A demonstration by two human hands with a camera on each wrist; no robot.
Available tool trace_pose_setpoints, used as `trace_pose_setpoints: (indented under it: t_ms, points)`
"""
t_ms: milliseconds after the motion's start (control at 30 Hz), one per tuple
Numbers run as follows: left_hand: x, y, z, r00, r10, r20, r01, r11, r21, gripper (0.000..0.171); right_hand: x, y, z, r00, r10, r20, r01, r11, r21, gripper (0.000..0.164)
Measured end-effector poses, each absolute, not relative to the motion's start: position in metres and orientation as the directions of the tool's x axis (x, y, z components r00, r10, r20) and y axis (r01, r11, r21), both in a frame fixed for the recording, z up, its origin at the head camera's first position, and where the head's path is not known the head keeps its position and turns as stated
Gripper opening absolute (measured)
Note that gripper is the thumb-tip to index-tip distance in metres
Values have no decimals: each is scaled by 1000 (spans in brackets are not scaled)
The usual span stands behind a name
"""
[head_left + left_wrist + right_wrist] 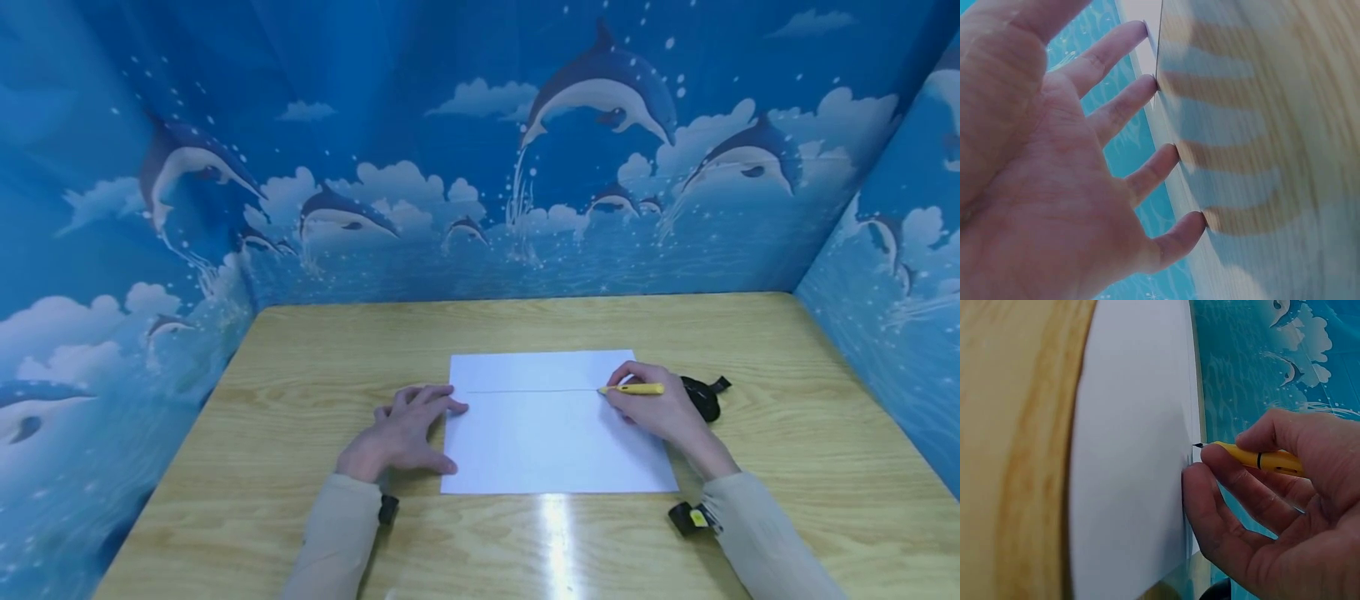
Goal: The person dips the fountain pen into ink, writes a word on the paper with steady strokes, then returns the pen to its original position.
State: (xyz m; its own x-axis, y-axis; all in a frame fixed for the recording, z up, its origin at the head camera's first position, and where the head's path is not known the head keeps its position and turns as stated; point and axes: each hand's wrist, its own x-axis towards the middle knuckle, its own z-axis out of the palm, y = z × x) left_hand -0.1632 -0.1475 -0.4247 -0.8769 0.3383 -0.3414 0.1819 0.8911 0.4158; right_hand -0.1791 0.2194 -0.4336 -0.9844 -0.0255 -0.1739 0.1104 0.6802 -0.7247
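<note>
A white sheet of paper [540,450] lies flat on the table, with a thin dark line [525,391] running across its upper part. My left hand [408,433] rests at the sheet's left edge, fingers spread; its index finger and thumb touch the paper. In the left wrist view the other fingertips [1166,156] meet the wooden tabletop. Thumb and fingers of my right hand [656,404] pinch a yellow pen [641,389] with a dark pointed nib. The nib [1199,445] is at the right end of the line, over the paper.
Just beyond my right hand sits a small black rounded object [702,398] with a short tab, partly hidden by the hand. The wood-grain table [360,342] is backed by a blue dolphin-print sheet [420,242], which also hangs at both sides.
</note>
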Motion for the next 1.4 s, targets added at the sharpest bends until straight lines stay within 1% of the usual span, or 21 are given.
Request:
trace_pose_setpoints:
  t_ms: [600,867,1400]
  points:
    - [-164,-150,-423,-864,377,-333,208,871,445,76,-176,222,-429,-983,22,-183,145,709,-690,17]
    - [-164,-150,-424,-867,372,-333,206,874,440,76,-175,225,-430,-987,30,-157,129,729,-672,17]
    - [-163,-150,-422,-865,369,-340,200,875,442,75,-171,227,-430,-987,56,-148,145,701,-699,16]
